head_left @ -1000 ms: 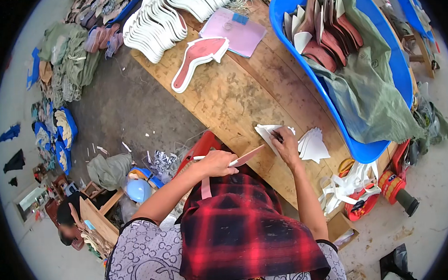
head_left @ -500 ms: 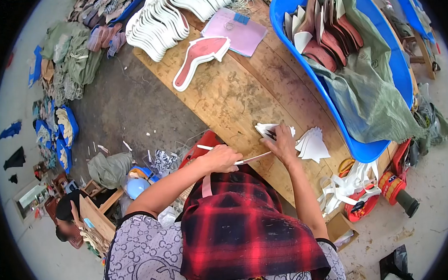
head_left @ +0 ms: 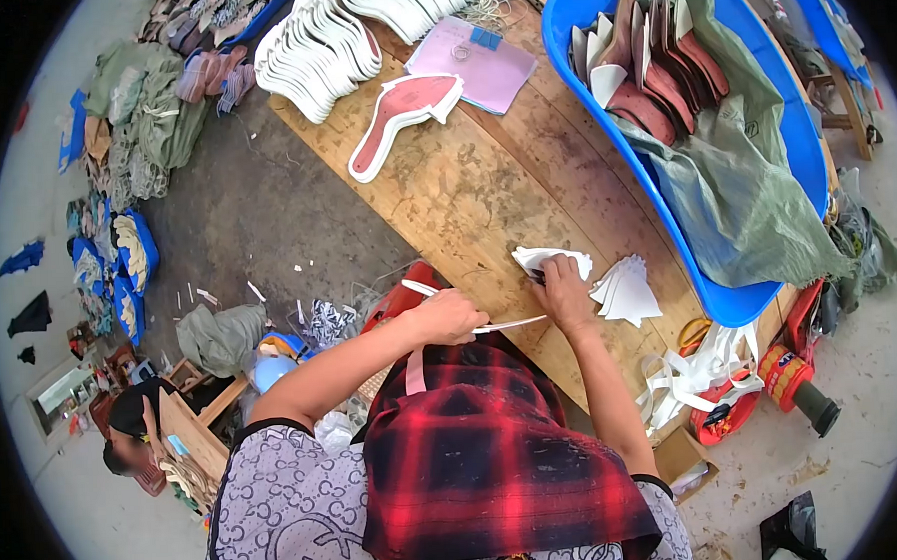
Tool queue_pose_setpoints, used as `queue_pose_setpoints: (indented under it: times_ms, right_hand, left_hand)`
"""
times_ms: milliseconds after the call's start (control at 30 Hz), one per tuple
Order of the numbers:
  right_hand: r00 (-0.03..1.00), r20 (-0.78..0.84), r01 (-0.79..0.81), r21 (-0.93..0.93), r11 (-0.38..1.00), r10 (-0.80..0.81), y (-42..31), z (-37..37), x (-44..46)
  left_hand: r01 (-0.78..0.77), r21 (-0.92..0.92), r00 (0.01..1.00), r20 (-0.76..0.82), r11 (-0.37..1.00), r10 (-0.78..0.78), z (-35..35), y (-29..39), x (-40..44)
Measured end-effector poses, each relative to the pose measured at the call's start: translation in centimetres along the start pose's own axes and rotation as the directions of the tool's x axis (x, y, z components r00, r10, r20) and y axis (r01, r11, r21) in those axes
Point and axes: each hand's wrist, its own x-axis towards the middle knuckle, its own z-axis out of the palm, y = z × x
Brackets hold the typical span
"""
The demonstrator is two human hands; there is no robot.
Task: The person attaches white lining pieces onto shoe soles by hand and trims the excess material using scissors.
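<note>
My left hand (head_left: 448,318) is closed around a narrow white strip (head_left: 511,324) in front of the plaid apron. The strip sticks out on both sides of the fist, its right end stopping short of my other hand. At the table's near edge my right hand (head_left: 566,297) has its fingers curled over a small stack of white cut pieces (head_left: 548,258). A small dark tool (head_left: 536,276) shows partly under those fingers; its kind is hidden. Just right of this hand lies a fanned pile of white pieces (head_left: 627,290).
A blue tub (head_left: 710,304) with pinkish-brown insoles (head_left: 655,76) and green sacking stands at right. White sole-shaped pieces (head_left: 309,61), a pink-and-white one (head_left: 401,117) and a pink pad (head_left: 469,69) lie farther back. Orange-handled scissors (head_left: 691,334) and white straps (head_left: 688,370) are near right. Another person (head_left: 134,419) is at far left.
The strip's right end has come away from my right hand, and its left end curves up more. My right fingers have curled further over the dark tool.
</note>
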Motion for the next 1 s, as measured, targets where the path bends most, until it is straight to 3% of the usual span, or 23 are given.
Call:
queue_pose_setpoints:
  times_ms: [133, 233, 267, 367, 467, 567, 667, 700, 800, 1000]
  right_hand:
    - [0.998, -0.048, 0.047, -0.017, 0.999, -0.047, 0.4, 1.2, -0.2]
    - [0.996, -0.085, 0.008, 0.078, 0.997, -0.002, 1.1, 1.1, 0.2]
    - [0.997, -0.026, -0.067, 0.149, 0.987, 0.072, 1.0, 0.5, 0.5]
    - [0.983, 0.116, -0.156, 0.125, 0.98, 0.142, 0.0, -1.1, 1.3]
    - [0.986, 0.097, -0.145, 0.098, 0.985, 0.135, -0.1, -0.9, 1.3]
    - [0.992, 0.075, -0.107, 0.076, 0.991, 0.101, -0.1, -0.7, 1.1]
    - [0.998, 0.07, 0.001, 0.004, 1.0, -0.001, 0.0, -0.1, 0.6]
    - [0.997, 0.069, 0.047, -0.023, 0.999, -0.045, 0.1, 0.2, 0.5]
    - [0.993, 0.073, -0.098, 0.123, 0.988, 0.089, 0.5, -0.1, 1.1]
    - [0.99, 0.083, -0.122, 0.127, 0.984, 0.112, -0.1, -0.8, 1.8]
  left_hand:
    - [0.001, 0.131, 0.994, 0.11, 0.991, -0.015, -0.6, 0.7, 1.4]
    - [-0.195, 0.109, 0.96, -0.181, 0.975, 0.213, -0.5, -0.3, 1.8]
    - [-0.198, 0.118, 0.954, -0.207, 0.973, 0.219, -0.8, -0.3, 1.8]
    - [-0.189, 0.204, 0.981, -0.009, 0.961, 0.195, -0.3, -0.6, 2.1]
    - [-0.111, 0.205, 0.964, 0.26, 0.973, 0.055, -0.1, 0.2, 2.3]
    - [-0.105, 0.126, 0.989, 0.119, 0.986, 0.09, -0.4, 0.9, 1.9]
    - [-0.046, 0.165, 0.99, 0.14, 0.985, 0.023, -1.2, 1.9, 2.2]
    - [-0.077, 0.172, 0.995, 0.082, 0.982, 0.063, -0.8, 1.7, 2.5]
    - [-0.144, 0.189, 0.987, -0.042, 0.971, 0.155, -0.6, 1.6, 3.2]
    - [-0.126, 0.186, 0.988, -0.068, 0.974, 0.14, -0.4, 1.1, 4.3]
